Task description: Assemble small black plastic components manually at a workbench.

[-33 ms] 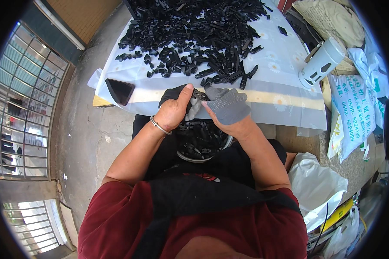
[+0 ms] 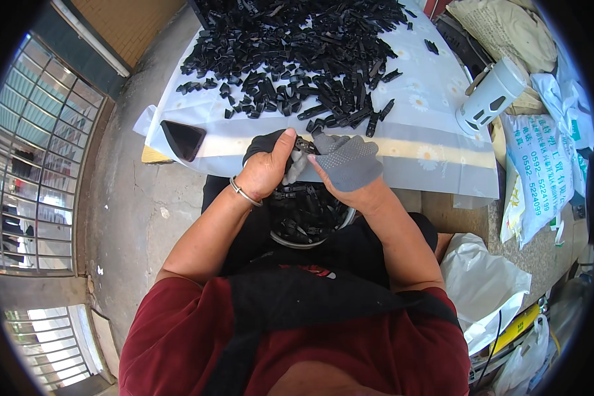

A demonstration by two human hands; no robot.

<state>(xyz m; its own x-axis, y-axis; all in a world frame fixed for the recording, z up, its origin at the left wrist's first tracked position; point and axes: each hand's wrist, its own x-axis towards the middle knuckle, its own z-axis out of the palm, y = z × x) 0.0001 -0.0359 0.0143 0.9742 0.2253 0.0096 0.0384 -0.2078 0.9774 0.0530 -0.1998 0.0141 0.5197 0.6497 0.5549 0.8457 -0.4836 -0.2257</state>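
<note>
A small black plastic piece (image 2: 303, 146) sits between the 2 hands, just in front of the near edge of the table (image 2: 435, 165) and above the person's lap; most of it is covered by fingers, so its exact shape is hard to make out. The left hand (image 2: 265, 170) is bare, with a metal bracelet (image 2: 242, 193) on the wrist, and it is clenched around the piece with the thumb pressed on top. The right hand (image 2: 350, 165) wears a grey dotted glove, and its fingers close on the same piece from the other side; how the fingertips meet it cannot be seen. Directly below the hands, a round bowl (image 2: 323, 232) rests on the lap and is full of similar black pieces, but its far rim is hidden by the wrists. On the table, which has a pale flowered cover, a large pile of black plastic parts (image 2: 297, 46) spreads from the middle to the far edge, where it is cut off by the frame. A dark phone (image 2: 183, 139) lies at the near left corner. A white cylindrical device (image 2: 492, 92) lies at the right edge, partly over the side. White printed sacks (image 2: 541, 171) stand just beside the right edge, bent by the lens.
</note>
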